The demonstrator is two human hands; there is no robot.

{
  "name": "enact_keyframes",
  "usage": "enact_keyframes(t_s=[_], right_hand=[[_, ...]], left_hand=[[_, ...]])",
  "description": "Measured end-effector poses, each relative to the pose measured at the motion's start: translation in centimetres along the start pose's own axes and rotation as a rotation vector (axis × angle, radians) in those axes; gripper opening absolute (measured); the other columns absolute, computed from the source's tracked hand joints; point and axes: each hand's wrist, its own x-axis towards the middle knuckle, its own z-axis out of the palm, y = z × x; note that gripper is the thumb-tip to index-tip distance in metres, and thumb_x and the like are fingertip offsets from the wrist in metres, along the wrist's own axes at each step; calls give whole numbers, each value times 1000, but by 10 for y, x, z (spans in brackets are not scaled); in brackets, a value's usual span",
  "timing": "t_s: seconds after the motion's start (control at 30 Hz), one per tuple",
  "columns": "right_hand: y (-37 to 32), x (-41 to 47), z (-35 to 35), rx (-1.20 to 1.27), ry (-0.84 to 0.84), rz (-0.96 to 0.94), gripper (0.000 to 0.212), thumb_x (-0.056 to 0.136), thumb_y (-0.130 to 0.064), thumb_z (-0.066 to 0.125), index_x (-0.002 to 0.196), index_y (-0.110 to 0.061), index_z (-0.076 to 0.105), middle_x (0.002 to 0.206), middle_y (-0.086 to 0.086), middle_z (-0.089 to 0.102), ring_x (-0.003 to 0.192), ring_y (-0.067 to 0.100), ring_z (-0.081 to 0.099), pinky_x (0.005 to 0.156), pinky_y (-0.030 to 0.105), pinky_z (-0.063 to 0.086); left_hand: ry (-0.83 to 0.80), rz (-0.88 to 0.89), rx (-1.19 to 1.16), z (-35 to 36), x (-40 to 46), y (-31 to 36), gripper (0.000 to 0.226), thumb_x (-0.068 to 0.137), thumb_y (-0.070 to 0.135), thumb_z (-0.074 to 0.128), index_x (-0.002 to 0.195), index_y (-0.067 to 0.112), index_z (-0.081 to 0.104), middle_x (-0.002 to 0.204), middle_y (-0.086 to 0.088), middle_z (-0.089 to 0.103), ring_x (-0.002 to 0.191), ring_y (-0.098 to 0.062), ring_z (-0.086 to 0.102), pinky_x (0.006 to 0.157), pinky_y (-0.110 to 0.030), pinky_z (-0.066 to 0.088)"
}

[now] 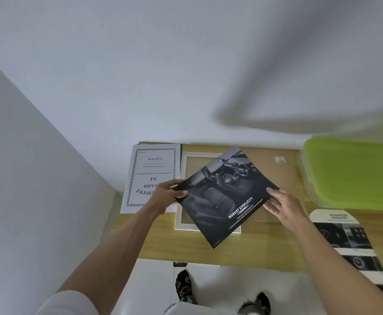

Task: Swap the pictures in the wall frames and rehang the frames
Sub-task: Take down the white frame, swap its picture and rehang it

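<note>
Print over frame, skewed.
You pinch the dark glossy car-interior print [225, 196] with left hand [166, 196] and right hand [284, 206]; its long axis lies diagonal across the white rectangular frame [178, 220].

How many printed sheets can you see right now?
3: the dark car-interior print held by both hands over the white frame, the A4 frame insert lying left of it, and a car brochure page at right. Others may be hidden.
</note>
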Motion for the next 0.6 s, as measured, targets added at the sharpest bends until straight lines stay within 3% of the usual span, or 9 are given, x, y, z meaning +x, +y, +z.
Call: enact_keyframes(t_s=[0.1,0.2,0.27,0.33,0.37,0.5,0.6], right_hand=[[-22,2,-33,-54,-61,-17,73,86,-20,74,149,-19,38,137,8,57,118,26,59,88,39,50],[-38,-7,-66,-268,-219,11,65,80,-26,80,138,-32,51,130,-1,63,117,25,61,94,41,48],[-44,-12,-88,-404,-281,33,63,76,-19,83,131,-36,57,121,-5,68,108,24,66,88,39,51],[-47,-15,-110,-405,-278,35,62,79,-5,79,129,-35,57,115,-2,71,96,24,70,78,38,53],[-48,-15,-122,-378,-279,27,64,80,-2,78,130,-35,56,114,0,72,95,25,71,80,40,55],[-48,-11,-176,-274,-287,23,59,81,2,73,125,-35,58,101,2,76,94,26,71,79,42,56],[-49,-15,-219,-233,-273,38,66,73,-2,76,127,-33,57,102,8,74,101,33,67,98,57,50]], left_hand=[[-65,-49,20,12,-5,10,35,84,-8,67,115,9,71,109,-14,72,102,-31,68,71,-28,58],[-95,-72,73,35,-6,15,36,85,-8,66,115,11,71,111,-15,71,106,-33,66,76,-32,58],[-73,-53,67,62,-10,18,39,87,-6,66,118,16,70,115,-15,70,106,-33,66,79,-34,58],[7,-14,52,96,-18,17,42,88,3,68,124,23,65,115,-12,68,104,-29,67,81,-32,58],[55,1,27,114,-21,16,45,87,6,70,127,25,62,114,-10,67,103,-28,67,81,-32,58],[164,24,-96,179,-28,-2,63,78,-3,75,135,12,52,107,-17,72,97,-32,71,78,-37,58],[200,0,-39,225,-39,-11,54,81,-8,69,130,11,56,98,-14,73,86,-25,72,63,-27,55]])
